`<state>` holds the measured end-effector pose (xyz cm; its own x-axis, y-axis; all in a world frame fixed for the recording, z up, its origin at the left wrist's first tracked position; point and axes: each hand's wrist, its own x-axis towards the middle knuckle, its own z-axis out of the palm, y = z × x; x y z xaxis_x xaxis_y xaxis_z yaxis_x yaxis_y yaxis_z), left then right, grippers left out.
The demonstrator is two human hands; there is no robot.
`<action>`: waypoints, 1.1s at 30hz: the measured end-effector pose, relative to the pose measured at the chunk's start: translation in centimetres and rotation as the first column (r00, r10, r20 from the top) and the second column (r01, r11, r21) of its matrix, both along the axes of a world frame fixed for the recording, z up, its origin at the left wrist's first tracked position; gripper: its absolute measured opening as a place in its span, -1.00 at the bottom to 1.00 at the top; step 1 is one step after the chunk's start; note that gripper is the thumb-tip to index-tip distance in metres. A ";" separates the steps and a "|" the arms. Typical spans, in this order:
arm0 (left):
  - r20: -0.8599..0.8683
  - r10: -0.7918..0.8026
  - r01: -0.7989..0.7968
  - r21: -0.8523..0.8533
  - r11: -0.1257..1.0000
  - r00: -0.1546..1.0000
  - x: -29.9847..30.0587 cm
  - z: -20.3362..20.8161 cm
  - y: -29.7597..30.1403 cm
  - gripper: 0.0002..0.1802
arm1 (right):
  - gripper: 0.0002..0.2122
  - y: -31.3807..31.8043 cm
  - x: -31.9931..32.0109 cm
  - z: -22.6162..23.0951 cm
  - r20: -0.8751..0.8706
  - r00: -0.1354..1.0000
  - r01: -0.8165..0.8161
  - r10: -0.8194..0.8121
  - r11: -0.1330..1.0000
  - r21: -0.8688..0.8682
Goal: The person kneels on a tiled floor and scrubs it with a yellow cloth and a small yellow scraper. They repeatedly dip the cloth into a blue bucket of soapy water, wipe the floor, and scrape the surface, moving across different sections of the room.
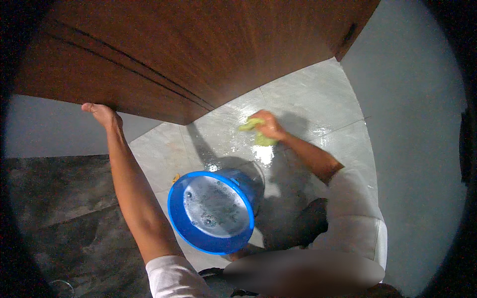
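My left hand (pixel 103 115) is up against the edge of a dark brown wooden door (pixel 149 49), with part of the hand hidden behind that edge; it appears to grip the door. My right hand (pixel 271 125) is closed round a yellow-green cloth (pixel 267 141), which hangs partly below the fingers above or on the wet grey tile floor (pixel 298 99). Between my arms stands a blue bucket (pixel 174 221) holding foamy, soapy water (pixel 216 206). Wet, shiny streaks lie on the tiles around the cloth.
A plain grey wall (pixel 407 124) rises on the right. To the left, a darker patterned floor (pixel 69 198) lies beyond the pale tiles. A small orange-yellow thing (pixel 176 178), partly hidden, shows beside the bucket's rim. The door's lower corner comes near the bucket.
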<state>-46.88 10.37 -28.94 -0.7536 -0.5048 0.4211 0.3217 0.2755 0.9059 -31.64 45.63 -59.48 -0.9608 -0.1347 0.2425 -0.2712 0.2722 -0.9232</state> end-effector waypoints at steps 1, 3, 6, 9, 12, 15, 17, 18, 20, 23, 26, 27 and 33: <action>0.000 0.057 -0.057 0.020 0.998 0.998 -0.1 0.0 0.4 0.01 | -0.78 3.2 1.2 0.1 -0.041 0.989 0.145 -0.144 0.989 0.025; 0.002 0.070 -0.070 0.047 0.996 0.998 -0.1 0.0 0.8 0.00 | -0.70 9.0 3.6 0.2 -0.081 0.948 0.307 -0.309 0.811 0.498; 0.011 0.080 -0.080 0.071 0.994 0.997 -0.4 0.0 0.6 -0.02 | -0.69 12.1 3.7 0.3 -0.064 0.924 0.247 -0.378 0.460 0.853; 0.032 0.058 -0.060 0.097 0.993 0.998 -0.6 0.0 0.1 -0.04 | -0.74 12.2 0.2 0.6 -0.129 0.923 0.237 -0.363 0.272 0.933; -0.046 -0.064 0.067 0.051 0.996 0.997 -0.5 -0.1 0.1 -0.06 | -0.76 11.9 -2.0 0.8 -0.103 0.923 0.188 -0.370 0.199 0.962; -0.068 -0.056 0.056 -0.001 0.998 0.996 -0.3 -0.1 0.4 -0.07 | -0.76 12.1 -0.8 0.7 -0.066 0.942 0.129 -0.328 0.175 0.976; -0.053 -0.035 0.036 0.032 0.999 0.998 -0.3 -0.1 0.6 -0.06 | -0.77 12.3 0.4 0.6 -0.082 0.958 0.132 -0.274 0.168 0.977; -0.057 -0.045 0.048 0.040 0.998 0.997 -0.3 -0.1 0.6 -0.06 | -0.77 12.3 0.7 0.6 -0.090 0.965 0.135 -0.248 0.171 0.976; -0.079 -0.071 0.073 0.026 0.997 0.994 -0.4 -0.2 0.3 -0.07 | -0.78 12.3 0.1 0.6 -0.111 0.967 0.150 -0.228 0.159 0.976; 0.007 -0.082 0.081 0.062 0.995 0.997 -0.5 -0.5 -0.3 -0.06 | -0.81 12.3 -2.5 0.5 -0.145 0.958 0.179 -0.247 0.125 0.976; 0.048 -0.098 0.097 0.037 0.995 0.994 -0.5 -0.4 -0.8 -0.07 | -0.83 12.3 -2.5 -0.3 -0.172 0.951 0.213 -0.258 0.137 0.968; 0.041 -0.107 0.106 0.020 0.994 0.993 -0.4 -0.3 -0.9 -0.07 | -0.82 12.1 -1.6 -0.7 -0.163 0.957 0.203 -0.240 0.152 0.967; 0.300 -0.148 0.148 0.021 0.989 0.942 1.5 1.0 -1.7 -0.19 | -0.67 7.4 6.3 -1.2 0.214 0.960 -0.137 -0.182 0.361 0.922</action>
